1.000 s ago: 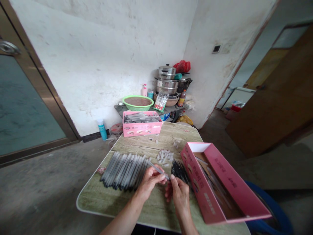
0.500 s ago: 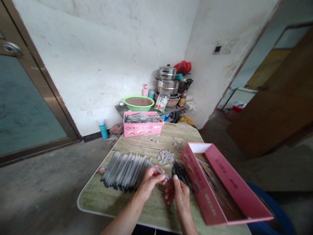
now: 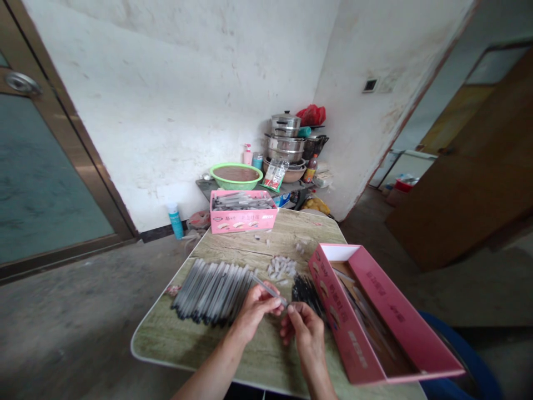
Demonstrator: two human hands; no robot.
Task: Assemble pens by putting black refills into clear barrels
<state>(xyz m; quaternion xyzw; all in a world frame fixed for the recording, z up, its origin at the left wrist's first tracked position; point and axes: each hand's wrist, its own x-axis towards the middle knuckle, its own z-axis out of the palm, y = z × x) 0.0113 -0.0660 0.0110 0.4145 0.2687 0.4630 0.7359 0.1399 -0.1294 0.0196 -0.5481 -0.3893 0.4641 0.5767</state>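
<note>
My left hand is closed around a slim translucent pen barrel, which slants down towards my right hand. The thumb and fingers of my right hand pinch together at the barrel's near end; what lies between them is too small to make out. Left of my hands, a row of grey translucent pens with dark ends lies side by side on the table. Small clear plastic pieces are heaped just beyond my hands. Slim black parts lie bunched beside my right hand.
An open pink box with a few slim pieces inside stands on the right. Another pink box, full of pens, sits at the table's far edge. Behind it are a green basin and stacked steel pots.
My right hand's thumb and fingers have come in against the near end of the pen barrel, where they were slightly farther apart. The left hand keeps its hold almost unmoved.
</note>
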